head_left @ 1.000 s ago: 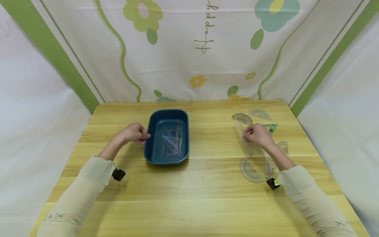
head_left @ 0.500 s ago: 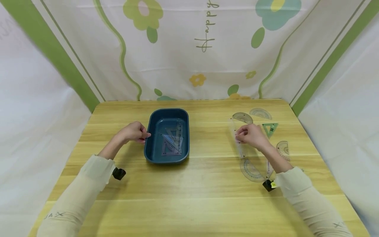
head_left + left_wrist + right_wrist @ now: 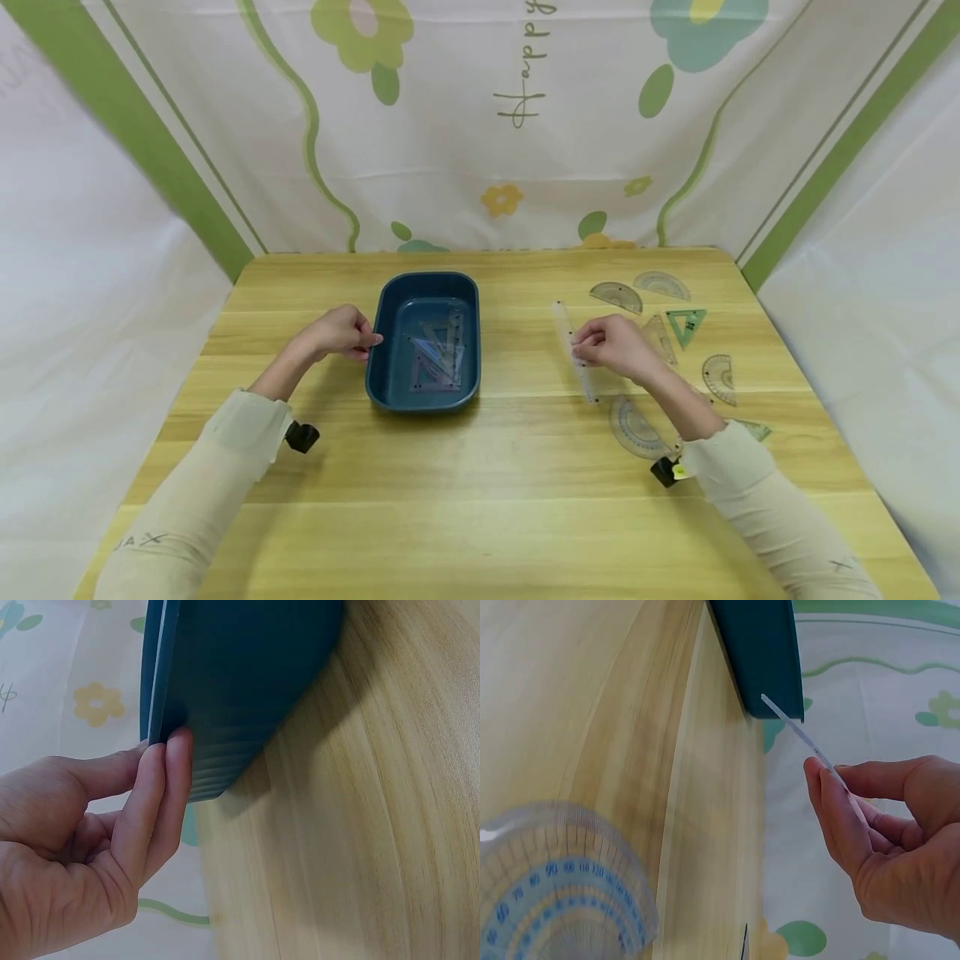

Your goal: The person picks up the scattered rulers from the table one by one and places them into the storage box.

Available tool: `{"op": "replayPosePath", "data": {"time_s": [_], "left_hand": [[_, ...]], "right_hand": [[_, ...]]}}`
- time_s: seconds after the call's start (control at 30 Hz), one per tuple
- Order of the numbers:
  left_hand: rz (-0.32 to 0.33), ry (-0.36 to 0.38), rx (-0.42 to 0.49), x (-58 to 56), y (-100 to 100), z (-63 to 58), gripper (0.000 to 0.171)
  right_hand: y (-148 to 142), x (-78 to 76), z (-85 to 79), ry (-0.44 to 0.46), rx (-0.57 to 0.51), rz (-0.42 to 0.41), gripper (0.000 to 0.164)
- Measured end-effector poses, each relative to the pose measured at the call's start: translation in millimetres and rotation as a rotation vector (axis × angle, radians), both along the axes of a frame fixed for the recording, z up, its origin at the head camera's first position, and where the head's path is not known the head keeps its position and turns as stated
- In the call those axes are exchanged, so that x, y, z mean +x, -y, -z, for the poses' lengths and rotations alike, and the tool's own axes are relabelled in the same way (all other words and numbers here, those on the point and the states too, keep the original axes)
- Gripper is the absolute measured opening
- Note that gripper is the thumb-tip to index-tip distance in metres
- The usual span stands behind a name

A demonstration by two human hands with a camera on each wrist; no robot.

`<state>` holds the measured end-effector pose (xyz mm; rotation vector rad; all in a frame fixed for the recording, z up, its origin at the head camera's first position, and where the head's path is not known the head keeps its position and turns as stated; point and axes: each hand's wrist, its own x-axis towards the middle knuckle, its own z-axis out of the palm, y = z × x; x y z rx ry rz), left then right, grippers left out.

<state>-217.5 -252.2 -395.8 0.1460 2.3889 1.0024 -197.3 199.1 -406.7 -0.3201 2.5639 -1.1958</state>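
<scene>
My left hand [image 3: 341, 333] pinches the left rim of a dark blue rectangular tray [image 3: 377, 375]; the left wrist view shows the thumb inside the tray wall [image 3: 240, 667] and fingers outside. Inside the tray lie a clear ruler and several see-through set squares [image 3: 435, 373], overlapping. To the right of the tray, my right hand [image 3: 618, 346] pinches a clear straight ruler [image 3: 564, 323] near its middle, between thumb and fingers. In the right wrist view that ruler [image 3: 791, 726] appears nearly edge-on, raised off the table.
On the table's right side lie a grey protractor [image 3: 617, 296], a clear protractor [image 3: 663, 284], a green set square [image 3: 686, 325], a clear set square [image 3: 660, 337], another protractor [image 3: 718, 379] and a large blue-scaled protractor [image 3: 636, 429]. A flowered cloth [image 3: 427, 150] hangs behind the table.
My right hand has lifted the ruler off the table and carried it left, towards the tray. The set square beneath it has come into sight. My left hand stays on the rim.
</scene>
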Motion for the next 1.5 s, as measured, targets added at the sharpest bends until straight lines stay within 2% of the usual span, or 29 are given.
{"op": "replayPosePath", "data": {"time_s": [0.37, 0.67, 0.93, 1.1, 1.27, 1.5], "left_hand": [[-0.004, 0.006, -0.001, 0.0, -0.5, -1.0, 0.035], [-0.002, 0.015, 0.001, 0.6, -0.9, 0.6, 0.035], [-0.012, 0.013, 0.003, -1.3, -1.8, -0.7, 0.033], [-0.017, 0.021, 0.006, -2.3, -1.6, 0.3, 0.032], [-0.019, 0.027, 0.006, -2.5, -0.9, 1.9, 0.032], [-0.012, 0.020, 0.007, -2.7, -1.0, 2.1, 0.034]], "right_hand": [[28.8, 6.9, -5.1, 0.010, -0.065, -0.078, 0.012], [62.2, 5.8, -8.9, 0.051, -0.134, -0.157, 0.012], [96.3, -1.2, -18.2, 0.009, -0.123, -0.221, 0.012], [117.9, -7.5, -21.5, 0.002, -0.147, -0.231, 0.011], [138.2, -13.4, -19.2, 0.012, -0.166, -0.244, 0.009], [162.7, -23.7, -14.8, -0.051, -0.150, -0.273, 0.007]]}}
